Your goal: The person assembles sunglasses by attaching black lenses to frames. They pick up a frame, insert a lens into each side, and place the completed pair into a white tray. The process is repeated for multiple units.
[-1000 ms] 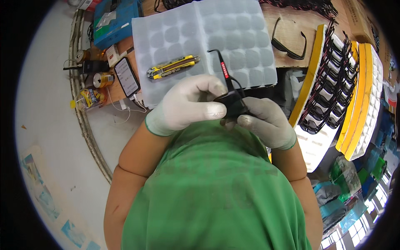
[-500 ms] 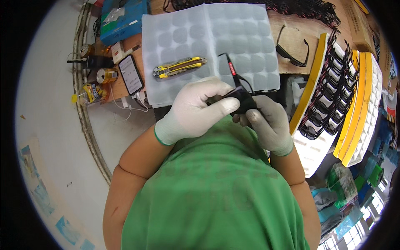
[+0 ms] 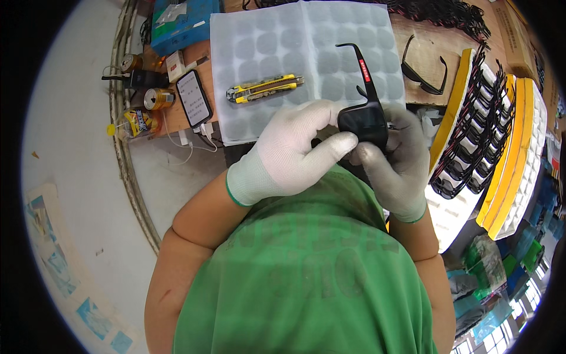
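Note:
Between my two white-gloved hands is a pair of black sunglasses (image 3: pixel 357 121), one dark lens toward me and a temple arm with a red patch pointing away. My left hand (image 3: pixel 300 150) pinches the lens's lower left edge between thumb and fingers. On the other side, my right hand (image 3: pixel 401 162) grips the frame, thumb at the lens's lower edge. Its fingers are partly hidden behind the glasses. Just beyond lies a white padded sheet (image 3: pixel 259 20) with grey round shapes, and a yellow utility knife (image 3: pixel 265 88) rests on it.
Another pair of black sunglasses (image 3: pixel 425 84) lies right of the sheet. White trays with yellow edges (image 3: pixel 453 112) hold many black frames. On the left are a phone (image 3: pixel 194 99), a can (image 3: pixel 158 98), a plastic bottle (image 3: pixel 135 123) and a blue box (image 3: pixel 183 29). More black frames (image 3: pixel 436 15) lie at the back.
The sunglasses have turned in my hands: a lens now faces me more fully, and the temple arm reaches farther away. Both hands have shifted slightly right.

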Action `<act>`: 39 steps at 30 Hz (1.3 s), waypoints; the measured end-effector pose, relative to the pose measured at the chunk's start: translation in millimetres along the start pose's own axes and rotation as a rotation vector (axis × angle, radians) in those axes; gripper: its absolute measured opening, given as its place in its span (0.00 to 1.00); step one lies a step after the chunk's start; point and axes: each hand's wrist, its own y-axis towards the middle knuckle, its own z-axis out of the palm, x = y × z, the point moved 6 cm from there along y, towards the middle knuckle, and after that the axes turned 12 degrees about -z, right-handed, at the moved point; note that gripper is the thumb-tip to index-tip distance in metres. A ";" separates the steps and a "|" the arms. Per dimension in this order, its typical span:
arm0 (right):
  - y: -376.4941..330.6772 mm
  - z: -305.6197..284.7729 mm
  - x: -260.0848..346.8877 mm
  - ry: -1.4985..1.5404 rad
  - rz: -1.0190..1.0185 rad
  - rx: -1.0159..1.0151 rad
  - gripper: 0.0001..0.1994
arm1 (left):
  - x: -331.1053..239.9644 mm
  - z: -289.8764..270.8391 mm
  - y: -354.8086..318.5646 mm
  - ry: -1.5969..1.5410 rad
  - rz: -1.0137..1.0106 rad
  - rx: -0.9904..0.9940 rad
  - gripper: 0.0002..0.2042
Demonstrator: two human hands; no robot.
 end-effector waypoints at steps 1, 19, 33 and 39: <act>0.9 -2.4 -3.0 -0.066 -0.050 0.047 0.08 | -3.7 0.5 1.1 0.028 -0.003 -0.026 0.07; 18.1 -34.3 -19.4 -0.370 -0.108 0.307 0.18 | -20.6 21.3 47.5 0.613 0.335 0.088 0.13; 117.2 -170.1 -173.8 -1.490 0.068 0.127 0.10 | 25.0 27.2 49.1 0.639 -0.109 0.037 0.16; -15.8 -182.5 -93.3 -1.329 -0.526 -0.121 0.11 | 33.0 61.4 48.4 0.640 -0.101 0.146 0.16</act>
